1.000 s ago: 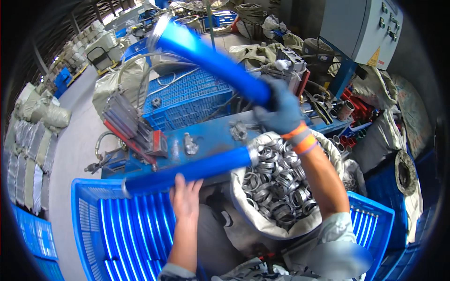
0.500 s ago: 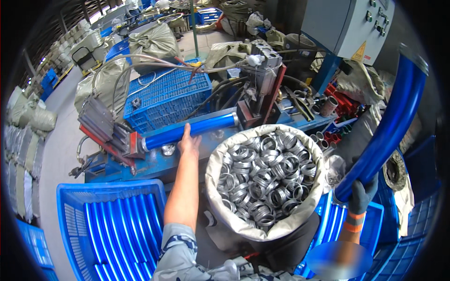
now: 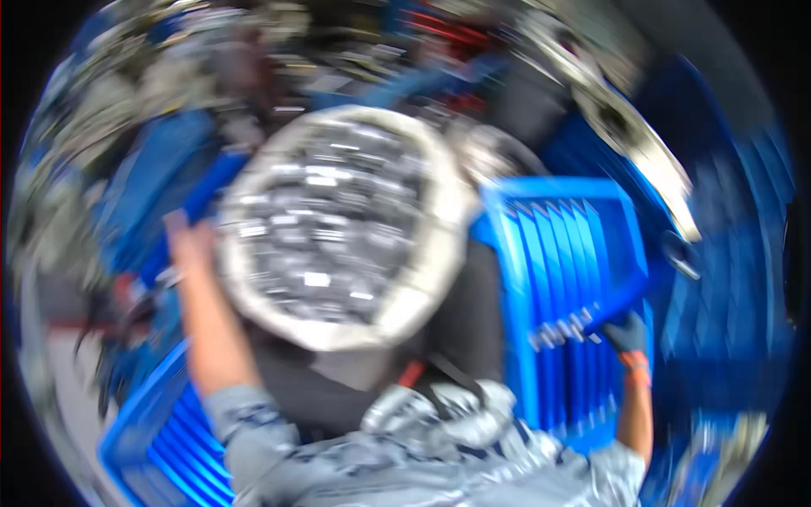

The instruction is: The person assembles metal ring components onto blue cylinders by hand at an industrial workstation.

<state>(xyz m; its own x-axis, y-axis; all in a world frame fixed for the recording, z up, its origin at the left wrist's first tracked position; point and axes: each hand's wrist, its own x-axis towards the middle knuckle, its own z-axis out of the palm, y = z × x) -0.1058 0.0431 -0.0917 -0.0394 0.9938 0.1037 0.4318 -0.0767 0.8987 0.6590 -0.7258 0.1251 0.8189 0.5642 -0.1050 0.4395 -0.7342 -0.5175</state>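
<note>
The whole picture is smeared by motion. My bare left hand (image 3: 193, 239) is at the blue tube (image 3: 211, 182) lying in the bench machine at the left; the blur hides how its fingers lie. At the right my gloved right hand (image 3: 626, 333) is closed on the lower end of another blue tube (image 3: 635, 297). That tube slants up and right across a blue crate (image 3: 632, 211), above the rows of blue tubes (image 3: 562, 253) in it. Between my hands stands a round container lined with cream cloth (image 3: 414, 308), full of silvery metal rings (image 3: 325, 228).
Another blue crate (image 3: 127, 444) with blue tubes (image 3: 193, 452) stands at the lower left. Blue crates (image 3: 718, 304) are stacked along the right side. A cream cloth (image 3: 650, 144) hangs beyond the right crate. Blurred red parts (image 3: 443, 29) lie at the far side.
The view has swung down and to the right. The tube in my right hand, upright before, now tilts low over the right crate. My left hand stays beside the machine's tube.
</note>
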